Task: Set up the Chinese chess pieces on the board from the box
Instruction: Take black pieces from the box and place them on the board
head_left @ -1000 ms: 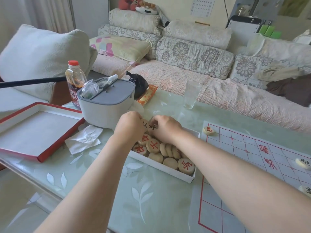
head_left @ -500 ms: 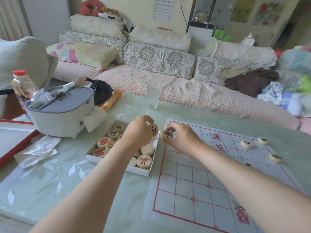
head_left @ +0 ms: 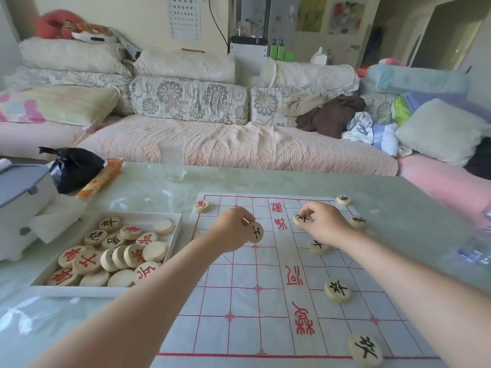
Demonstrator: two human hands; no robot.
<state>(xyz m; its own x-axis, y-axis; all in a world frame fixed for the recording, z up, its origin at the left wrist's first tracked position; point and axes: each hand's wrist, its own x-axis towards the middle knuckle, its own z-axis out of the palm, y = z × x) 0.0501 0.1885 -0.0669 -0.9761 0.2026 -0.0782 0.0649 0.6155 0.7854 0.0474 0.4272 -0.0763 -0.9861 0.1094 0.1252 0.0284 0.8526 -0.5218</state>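
Grey bin (head_left: 18,189) half off the left edge; black-lettered piece (head_left: 317,247) partly under the right hand (head_left: 325,224).

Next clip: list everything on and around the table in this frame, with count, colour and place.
board: one, white, red grid, table's right half
box: one, white, left of board
pieces in box: heap, pale, red or black characters, some blank side up; too overlapped to count
red-lettered piece: one, board's far left corner
loose black-lettered pieces: five, board's right side
glass: one, clear, far table edge
black bag: one, far left
orange packet: one, beside bag
table: one, pale green
sofa: one, floral, behind table
left hand: pinches black-lettered piece over board
right hand: pinches second black-lettered piece
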